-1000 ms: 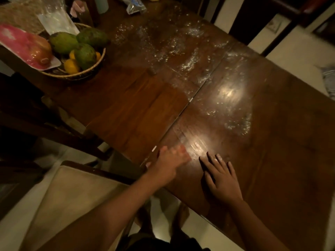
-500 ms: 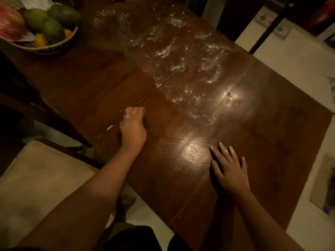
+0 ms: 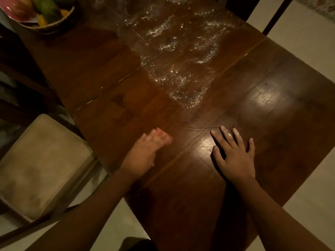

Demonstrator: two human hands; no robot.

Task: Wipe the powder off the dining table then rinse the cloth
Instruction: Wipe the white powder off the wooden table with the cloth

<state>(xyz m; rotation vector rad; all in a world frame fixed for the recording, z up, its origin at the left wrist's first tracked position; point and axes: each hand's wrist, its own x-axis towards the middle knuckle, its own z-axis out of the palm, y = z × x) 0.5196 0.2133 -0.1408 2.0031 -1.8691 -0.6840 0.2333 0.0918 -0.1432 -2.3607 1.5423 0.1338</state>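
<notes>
Nearest me, a cushioned chair sits at the left edge of the bench. My right hand lies flat on the wood with its fingers spread wide, and there is pale dust on the fingertips. My left hand is near it, low on the bench. It is too blurred for me to tell whether it is open or gripping anything. Beyond both hands the powder lies in glinting streaks across the middle of the bench, up to the top of my view. At the far left corner stands a basket of fruit.
</notes>
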